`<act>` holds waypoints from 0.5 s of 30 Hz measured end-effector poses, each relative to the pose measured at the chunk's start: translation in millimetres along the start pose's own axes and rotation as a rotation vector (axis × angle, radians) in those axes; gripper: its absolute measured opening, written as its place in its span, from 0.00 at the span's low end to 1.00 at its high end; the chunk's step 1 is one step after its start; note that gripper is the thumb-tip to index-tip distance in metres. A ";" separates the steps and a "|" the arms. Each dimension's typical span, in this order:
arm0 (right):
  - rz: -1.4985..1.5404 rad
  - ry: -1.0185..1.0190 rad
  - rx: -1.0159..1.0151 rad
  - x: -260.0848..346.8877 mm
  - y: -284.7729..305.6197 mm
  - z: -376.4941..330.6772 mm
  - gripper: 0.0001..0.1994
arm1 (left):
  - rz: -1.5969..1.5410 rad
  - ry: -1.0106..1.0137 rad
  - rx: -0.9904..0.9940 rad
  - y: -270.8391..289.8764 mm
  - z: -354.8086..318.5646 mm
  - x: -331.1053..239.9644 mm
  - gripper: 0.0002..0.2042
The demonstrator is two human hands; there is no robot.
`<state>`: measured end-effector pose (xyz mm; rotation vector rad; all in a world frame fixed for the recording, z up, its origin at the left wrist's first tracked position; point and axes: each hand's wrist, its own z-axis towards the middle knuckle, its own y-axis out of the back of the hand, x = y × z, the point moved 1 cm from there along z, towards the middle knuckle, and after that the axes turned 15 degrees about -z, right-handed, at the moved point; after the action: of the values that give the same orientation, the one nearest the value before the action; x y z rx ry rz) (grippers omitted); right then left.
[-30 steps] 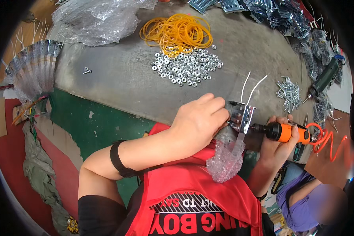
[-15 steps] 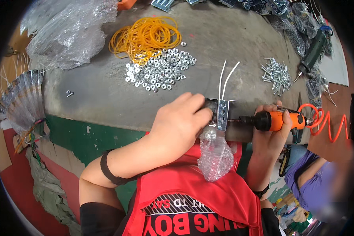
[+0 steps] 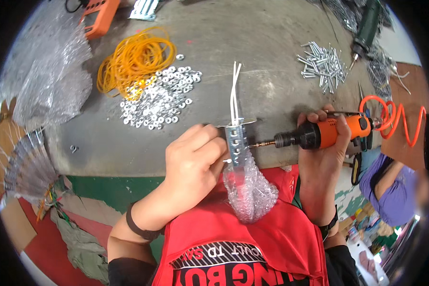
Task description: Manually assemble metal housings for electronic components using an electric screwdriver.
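Note:
A perforated metal bracket (image 3: 235,145) stands in front of me at the table's near edge, with two white wires (image 3: 234,93) rising from its far end. Bubble wrap (image 3: 250,193) covers its near part and hangs over my red apron. My left hand (image 3: 195,155) is closed on the bracket's left side; its fingertips are partly hidden. A small bright screw end (image 3: 227,161) pokes out there. In my right hand (image 3: 326,143) is an orange and black air screwdriver (image 3: 331,133), held level, its bit (image 3: 262,143) pointing left at the bracket's right side, very close to it.
Beyond my left hand lie a pile of nuts (image 3: 159,97) and yellow rubber bands (image 3: 138,57). Screws (image 3: 323,66) are heaped at the far right, near a dark green screwdriver (image 3: 367,31). An orange coiled hose (image 3: 405,117) trails right. Plastic wrap (image 3: 47,71) lies left. Another person (image 3: 391,190) is at right.
The view has shifted, so the table things sit further left. More of the screwdriver's bit now shows between the chuck and the bracket. Both hands keep their holds.

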<state>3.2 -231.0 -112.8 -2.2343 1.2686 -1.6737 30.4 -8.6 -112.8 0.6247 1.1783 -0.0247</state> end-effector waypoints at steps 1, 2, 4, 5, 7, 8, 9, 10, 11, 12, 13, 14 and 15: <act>0.006 0.007 -0.018 0.2 -0.5 -0.5 0.15 | 0.010 -0.005 -0.009 0.0 -0.3 0.2 0.10; -0.011 -0.002 -0.009 0.7 -1.7 -1.5 0.16 | -0.014 -0.035 -0.015 -1.8 -1.9 3.3 0.11; -0.046 -0.015 0.002 -0.2 -0.5 -2.2 0.16 | 0.004 -0.037 0.000 -3.5 -2.9 2.6 0.12; -0.045 -0.012 -0.014 -0.6 1.2 -2.3 0.16 | 0.029 -0.036 -0.002 -4.6 -3.2 2.5 0.12; -0.033 -0.031 0.013 -0.6 1.1 -4.3 0.16 | 0.030 -0.043 0.017 -4.0 -3.2 1.5 0.13; -0.032 -0.033 -0.001 -0.5 0.0 -4.6 0.16 | 0.025 -0.052 0.018 -3.2 -2.4 2.0 0.14; -0.053 -0.030 -0.001 -0.2 -2.5 -5.4 0.16 | 0.022 -0.058 0.018 -2.2 -3.0 2.5 0.14; -0.073 -0.028 0.000 0.3 -3.8 -5.6 0.17 | 0.021 -0.067 0.017 -2.9 -4.7 4.7 0.15; -0.073 -0.034 -0.013 0.5 -3.5 -5.2 0.17 | 0.015 -0.059 0.028 -3.0 -5.1 5.7 0.15; -0.079 -0.039 0.003 0.4 -3.2 -5.0 0.17 | 0.017 -0.062 0.029 -2.7 -5.7 5.9 0.15; -0.084 -0.043 0.020 0.4 -3.2 -4.6 0.17 | 0.019 -0.066 0.029 -2.6 -6.1 6.1 0.15; -0.084 -0.051 0.010 0.3 -4.2 -3.8 0.17 | 0.015 -0.057 0.037 -2.9 -6.1 6.7 0.15; -0.073 -0.051 0.008 0.7 -5.8 -3.2 0.17 | 0.029 -0.068 0.025 -3.8 -5.6 7.2 0.15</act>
<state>3.8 -226.3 -108.1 -2.3303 1.1811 -1.6315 27.3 -7.0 -122.0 0.6579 1.1044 -0.0365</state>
